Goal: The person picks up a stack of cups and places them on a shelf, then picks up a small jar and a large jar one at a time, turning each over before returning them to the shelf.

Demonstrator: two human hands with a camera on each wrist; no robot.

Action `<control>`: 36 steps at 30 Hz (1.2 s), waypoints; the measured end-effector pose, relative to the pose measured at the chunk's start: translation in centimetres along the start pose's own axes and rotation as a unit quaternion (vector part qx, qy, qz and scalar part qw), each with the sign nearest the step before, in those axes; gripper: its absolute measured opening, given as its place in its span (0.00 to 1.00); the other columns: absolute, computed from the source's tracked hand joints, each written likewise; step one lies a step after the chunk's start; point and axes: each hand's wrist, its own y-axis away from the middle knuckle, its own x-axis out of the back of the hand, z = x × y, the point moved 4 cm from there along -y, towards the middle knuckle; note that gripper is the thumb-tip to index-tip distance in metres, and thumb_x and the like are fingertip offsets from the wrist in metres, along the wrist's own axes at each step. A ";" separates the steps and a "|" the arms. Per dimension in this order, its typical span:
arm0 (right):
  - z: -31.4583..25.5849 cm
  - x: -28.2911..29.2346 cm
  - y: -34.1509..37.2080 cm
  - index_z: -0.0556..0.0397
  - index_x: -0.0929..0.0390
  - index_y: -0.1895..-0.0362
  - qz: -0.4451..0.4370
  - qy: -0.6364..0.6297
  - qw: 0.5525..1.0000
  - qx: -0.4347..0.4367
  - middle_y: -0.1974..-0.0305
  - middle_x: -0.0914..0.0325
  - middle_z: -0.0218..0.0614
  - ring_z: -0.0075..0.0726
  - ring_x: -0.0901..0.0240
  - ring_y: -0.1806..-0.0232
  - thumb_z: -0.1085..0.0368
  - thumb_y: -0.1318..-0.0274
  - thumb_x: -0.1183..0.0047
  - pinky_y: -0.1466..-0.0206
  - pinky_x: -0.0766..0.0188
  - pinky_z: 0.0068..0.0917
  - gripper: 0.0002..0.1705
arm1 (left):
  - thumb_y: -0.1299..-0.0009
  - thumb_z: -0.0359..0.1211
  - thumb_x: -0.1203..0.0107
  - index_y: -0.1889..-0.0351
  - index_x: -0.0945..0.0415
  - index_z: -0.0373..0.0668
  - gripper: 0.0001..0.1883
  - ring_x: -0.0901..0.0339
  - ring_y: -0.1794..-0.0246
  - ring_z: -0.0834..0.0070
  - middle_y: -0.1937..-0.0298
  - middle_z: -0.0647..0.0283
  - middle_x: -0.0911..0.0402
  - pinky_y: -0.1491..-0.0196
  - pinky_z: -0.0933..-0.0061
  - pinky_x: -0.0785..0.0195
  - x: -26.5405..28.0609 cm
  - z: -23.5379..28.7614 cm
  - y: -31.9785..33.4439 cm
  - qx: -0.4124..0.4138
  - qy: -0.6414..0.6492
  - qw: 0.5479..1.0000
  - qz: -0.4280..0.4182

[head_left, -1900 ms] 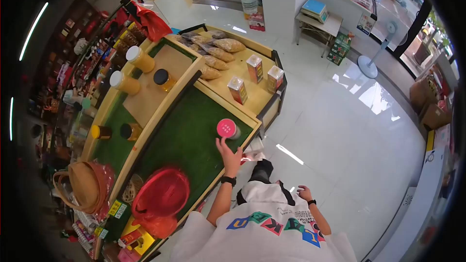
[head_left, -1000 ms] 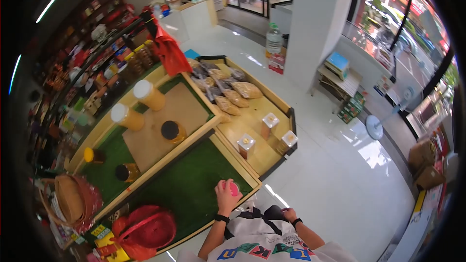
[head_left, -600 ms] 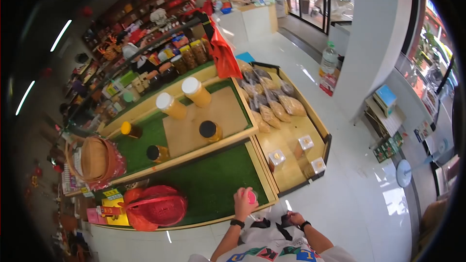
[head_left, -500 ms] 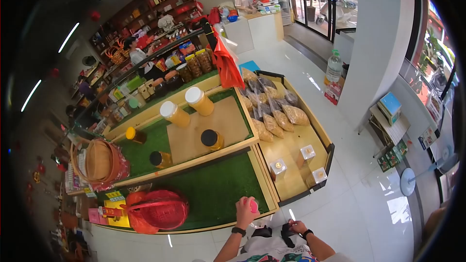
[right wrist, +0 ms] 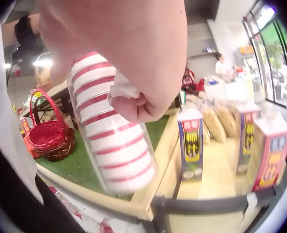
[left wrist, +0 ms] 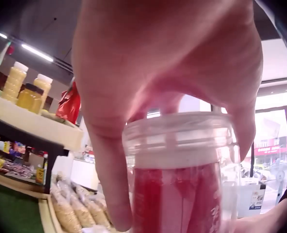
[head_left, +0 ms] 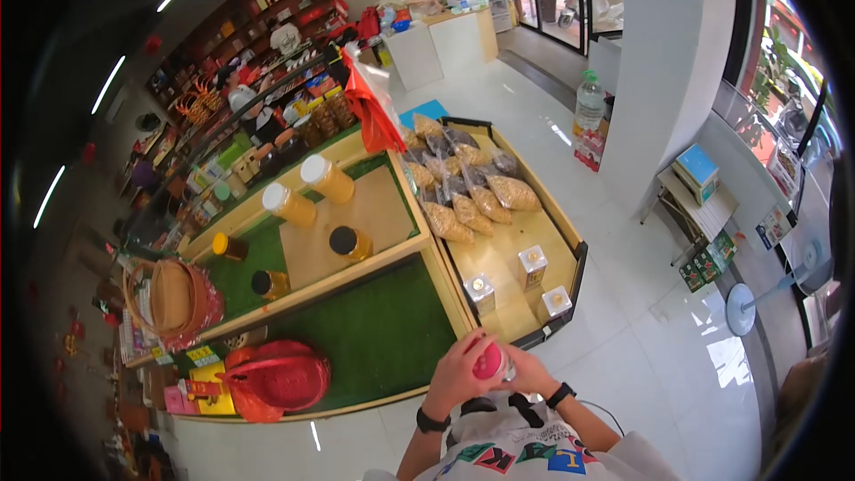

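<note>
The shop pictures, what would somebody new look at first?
Probably the bright red basket on the green mat, at the lower left of the head view. Then perhaps the pink-and-white striped jar between the left hand and right hand. Farther back, a red bag hangs near the yellow jars.

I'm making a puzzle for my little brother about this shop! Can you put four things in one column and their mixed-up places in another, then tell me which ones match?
Things:
1. clear cylindrical jar with red and white stripes
2. round red woven basket
3. clear plastic bags with tan contents
4. pale blue standing fan

Places:
A. on the shiny white floor
B. in the grip of the left hand
C. on the pale wooden tray
D. on the green-covered lower shelf

Pairs: 1-B, 2-D, 3-C, 4-A
</note>
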 end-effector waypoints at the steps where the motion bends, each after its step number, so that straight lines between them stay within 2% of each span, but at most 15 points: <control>1: -0.9 1.3 -0.2 0.46 0.34 0.30 -0.021 0.001 0.999 -0.035 0.41 0.24 0.51 0.58 0.23 0.45 0.46 0.65 0.23 0.44 0.24 0.44 0.56 | 0.44 0.42 0.27 0.38 0.23 0.46 0.35 0.21 0.42 0.55 0.38 0.54 0.24 0.40 0.60 0.26 0.3 0.3 -0.5 -0.003 0.002 1.000 0.010; 2: -1.4 2.2 -0.3 0.46 0.34 0.31 -0.045 0.003 0.996 -0.071 0.43 0.22 0.51 0.59 0.22 0.45 0.46 0.66 0.23 0.44 0.24 0.45 0.56 | 0.44 0.42 0.27 0.38 0.24 0.45 0.35 0.21 0.43 0.55 0.38 0.54 0.23 0.40 0.61 0.26 0.4 0.2 -0.8 -0.004 0.005 1.000 0.020; 3: -2.2 3.0 -0.4 0.47 0.31 0.32 -0.016 0.007 0.999 -0.039 0.51 0.17 0.51 0.59 0.20 0.50 0.45 0.68 0.23 0.47 0.22 0.45 0.55 | 0.44 0.42 0.27 0.38 0.24 0.44 0.35 0.21 0.43 0.55 0.39 0.54 0.23 0.40 0.61 0.26 0.5 -0.1 -1.0 -0.003 0.009 1.000 0.029; 4: -3.5 4.1 -0.7 0.48 0.28 0.35 -0.032 0.011 0.998 -0.049 0.56 0.16 0.51 0.60 0.19 0.55 0.43 0.70 0.23 0.50 0.22 0.46 0.53 | 0.41 0.40 0.29 0.38 0.24 0.42 0.33 0.20 0.43 0.56 0.40 0.53 0.22 0.40 0.63 0.27 0.9 -0.7 -1.1 0.001 0.037 0.998 0.049; 6: -5.2 5.3 -1.0 0.49 0.22 0.42 -0.054 0.029 0.997 -0.041 0.61 0.16 0.51 0.59 0.19 0.58 0.41 0.72 0.24 0.53 0.22 0.45 0.49 | 0.36 0.38 0.34 0.38 0.25 0.39 0.28 0.20 0.44 0.59 0.43 0.52 0.21 0.41 0.65 0.28 1.7 -2.4 -1.3 0.024 0.115 0.991 0.057; 8: -6.1 5.3 -1.5 0.51 0.19 0.44 -0.093 0.006 0.996 -0.013 0.60 0.15 0.50 0.56 0.17 0.61 0.45 0.71 0.23 0.54 0.21 0.40 0.45 | 0.29 0.38 0.42 0.38 0.25 0.38 0.24 0.21 0.45 0.65 0.46 0.54 0.20 0.41 0.68 0.30 3.2 -3.2 -1.2 0.071 0.181 0.981 0.026; 9: -6.4 5.0 -1.3 0.52 0.18 0.45 -0.109 -0.004 0.994 0.005 0.60 0.15 0.50 0.54 0.16 0.62 0.47 0.71 0.23 0.54 0.21 0.37 0.43 | 0.29 0.39 0.42 0.37 0.25 0.38 0.24 0.22 0.44 0.66 0.46 0.56 0.20 0.40 0.69 0.32 3.8 -3.2 -1.2 0.092 0.213 0.973 0.011; 12: -5.7 3.9 -2.0 0.56 0.17 0.52 -0.137 -0.129 0.982 -0.001 0.63 0.15 0.51 0.57 0.18 0.61 0.42 0.71 0.25 0.54 0.23 0.40 0.42 | 0.29 0.40 0.43 0.37 0.25 0.37 0.25 0.24 0.43 0.69 0.44 0.58 0.21 0.38 0.70 0.34 4.8 -3.1 -0.4 0.100 0.260 0.960 0.027; 13: -5.2 3.4 -2.1 0.59 0.18 0.50 -0.167 -0.138 0.976 -0.005 0.61 0.15 0.50 0.53 0.17 0.60 0.44 0.69 0.25 0.51 0.23 0.38 0.42 | 0.29 0.40 0.43 0.37 0.25 0.36 0.25 0.25 0.42 0.69 0.43 0.58 0.21 0.37 0.70 0.35 5.1 -3.1 -0.2 0.093 0.269 0.958 0.041; 19: -5.2 0.1 -2.3 0.58 0.22 0.43 -0.239 -0.225 0.944 0.025 0.55 0.15 0.48 0.46 0.17 0.53 0.47 0.66 0.25 0.46 0.24 0.36 0.44 | 0.35 0.34 0.39 0.37 0.24 0.37 0.26 0.24 0.42 0.69 0.42 0.56 0.21 0.38 0.69 0.34 5.4 -3.3 3.4 0.107 0.248 0.962 0.046; 22: -6.8 -1.1 -2.0 0.58 0.22 0.43 -0.273 -0.193 0.942 0.016 0.55 0.15 0.49 0.47 0.17 0.54 0.47 0.65 0.25 0.46 0.24 0.36 0.45 | 0.39 0.31 0.36 0.38 0.24 0.38 0.28 0.23 0.43 0.68 0.43 0.56 0.20 0.39 0.70 0.33 6.2 -3.8 5.9 0.127 0.216 0.966 0.063; 23: -7.2 -1.7 -1.9 0.59 0.22 0.44 -0.264 -0.185 0.946 0.020 0.56 0.15 0.49 0.50 0.16 0.55 0.43 0.66 0.25 0.48 0.23 0.37 0.46 | 0.38 0.31 0.34 0.39 0.23 0.38 0.27 0.20 0.48 0.67 0.46 0.57 0.18 0.42 0.69 0.29 5.8 -4.5 6.9 0.136 0.231 0.958 0.100; 26: -6.8 -3.9 -1.4 0.59 0.21 0.47 -0.291 -0.113 0.950 0.008 0.60 0.15 0.50 0.54 0.16 0.58 0.38 0.68 0.26 0.51 0.22 0.38 0.48 | 0.37 0.32 0.35 0.40 0.22 0.37 0.25 0.19 0.48 0.69 0.46 0.56 0.17 0.42 0.70 0.29 4.6 -5.4 9.9 0.197 0.256 0.929 0.181; 32: -8.5 -6.5 -0.3 0.60 0.19 0.50 -0.297 -0.040 0.954 -0.005 0.65 0.15 0.51 0.57 0.16 0.63 0.35 0.70 0.27 0.55 0.20 0.41 0.48 | 0.35 0.34 0.34 0.41 0.21 0.35 0.24 0.19 0.48 0.73 0.45 0.54 0.17 0.42 0.73 0.28 5.0 -5.6 13.5 0.253 0.245 0.905 0.238; 36: -10.2 -9.0 1.5 0.59 0.18 0.51 -0.266 0.014 0.964 -0.009 0.68 0.15 0.50 0.56 0.16 0.65 0.34 0.72 0.26 0.56 0.20 0.41 0.48 | 0.33 0.33 0.35 0.41 0.20 0.35 0.23 0.20 0.48 0.74 0.47 0.56 0.16 0.42 0.73 0.29 5.6 -6.2 16.9 0.313 0.237 0.886 0.246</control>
